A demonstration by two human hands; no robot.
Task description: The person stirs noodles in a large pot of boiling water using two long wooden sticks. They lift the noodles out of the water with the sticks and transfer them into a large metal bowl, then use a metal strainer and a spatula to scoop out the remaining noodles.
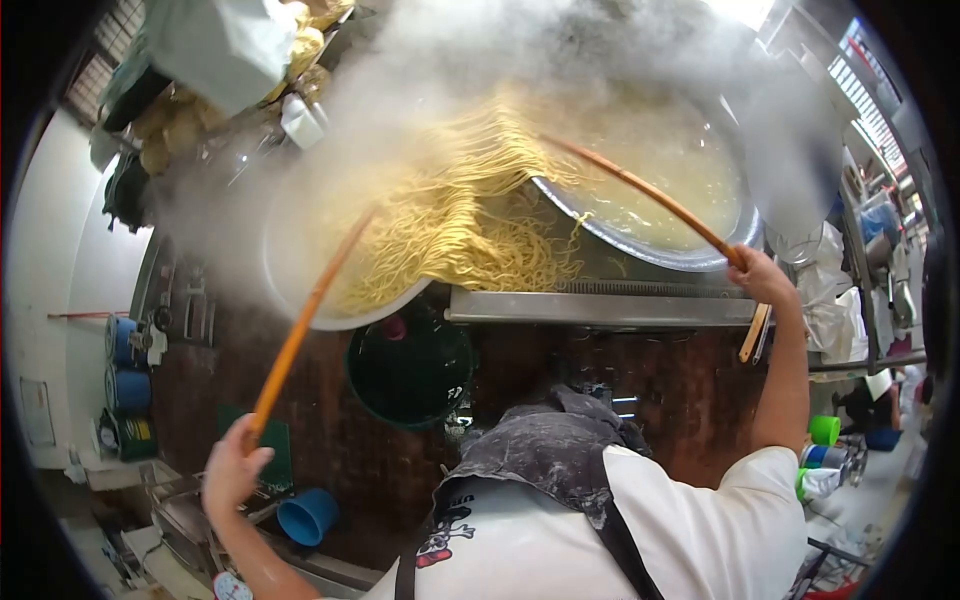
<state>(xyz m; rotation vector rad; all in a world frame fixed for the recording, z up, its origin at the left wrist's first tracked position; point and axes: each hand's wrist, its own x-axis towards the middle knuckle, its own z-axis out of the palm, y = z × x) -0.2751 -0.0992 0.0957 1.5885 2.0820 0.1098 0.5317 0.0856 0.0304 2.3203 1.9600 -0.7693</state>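
Note:
My left hand (232, 468) is closed around the lower end of a long wooden stick (300, 330), whose far tip reaches into yellow noodles (460, 235). My right hand (765, 278) grips a second long wooden stick (650, 190); its far end meets the noodles at the rim of a large metal wok (640, 248) of cloudy, steaming liquid. The noodles spread from the wok's left side across a metal counter and into a wide white basin (345, 318). Steam blurs their upper part and the far side of the wok.
Along the front runs a metal counter edge (600, 308). Below the basin stands a dark green tub (410, 370) on the brown floor. A blue bucket (308, 516) is at lower left. Shelving with bags (825, 290) lines the right side, and a yellow-handled tool (752, 335) hangs near my right arm.

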